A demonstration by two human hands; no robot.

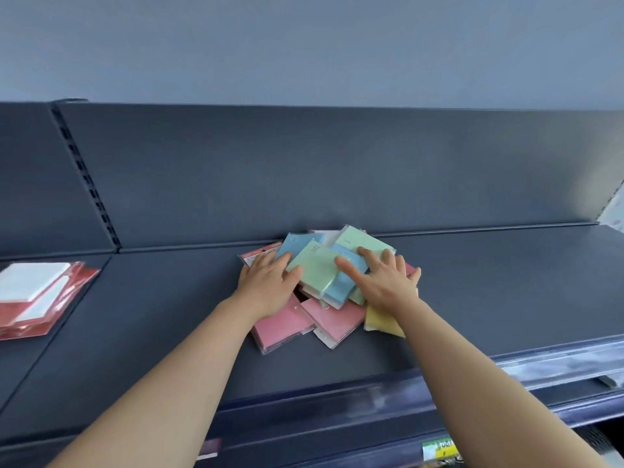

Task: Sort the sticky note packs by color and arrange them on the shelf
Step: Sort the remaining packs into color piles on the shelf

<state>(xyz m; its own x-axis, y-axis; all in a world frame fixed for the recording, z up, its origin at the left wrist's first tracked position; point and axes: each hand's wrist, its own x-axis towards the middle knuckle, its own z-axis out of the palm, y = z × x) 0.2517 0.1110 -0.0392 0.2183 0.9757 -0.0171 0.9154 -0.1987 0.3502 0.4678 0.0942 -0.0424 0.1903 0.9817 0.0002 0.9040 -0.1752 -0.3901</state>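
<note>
A loose heap of sticky note packs lies on the dark shelf (472, 285) near its back panel. On top sit a green pack (315, 266) and a second green pack (358, 243), with blue packs (295, 243) between them. Pink packs (282, 324) and a yellow pack (381, 319) stick out at the front. My left hand (270, 285) rests flat on the heap's left side, fingers spread. Flat on the heap's right side lies my right hand (385, 282), its thumb on the top green pack. Neither hand grips a pack.
A pile of red-and-white packs (37, 295) lies on the neighbouring shelf section at the far left. A slotted upright (87, 180) divides the back panels. The shelf's front edge carries a clear price rail (557, 363), with a yellow-green label (439, 449) below.
</note>
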